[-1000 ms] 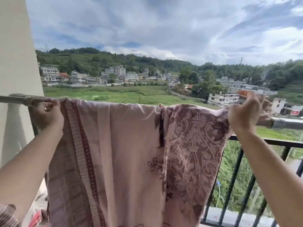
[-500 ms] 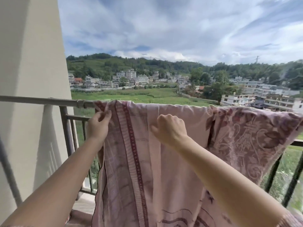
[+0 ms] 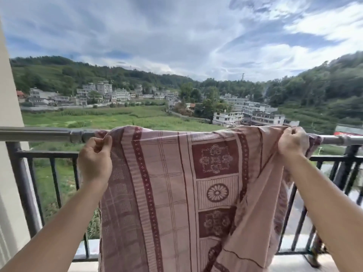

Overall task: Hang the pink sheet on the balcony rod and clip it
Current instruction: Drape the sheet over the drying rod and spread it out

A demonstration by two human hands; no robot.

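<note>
The pink sheet (image 3: 172, 185), patterned with maroon bands and flower squares, hangs draped over the grey balcony rod (image 3: 43, 133). My left hand (image 3: 95, 160) pinches the sheet's left edge just below the rod. My right hand (image 3: 292, 141) grips the sheet's right edge at rod height, where the cloth bunches into folds. The sheet falls in front of the railing down past the bottom of the view. No clip is in view.
A black metal railing (image 3: 49, 154) with vertical bars runs below the rod. A cream wall (image 3: 7, 114) stands at the left. Beyond the balcony lie green fields, houses and wooded hills.
My right hand has moved from the middle of the sheet out to its right edge, and the cloth is spread wider along the rod. The view has swung to the right.
</note>
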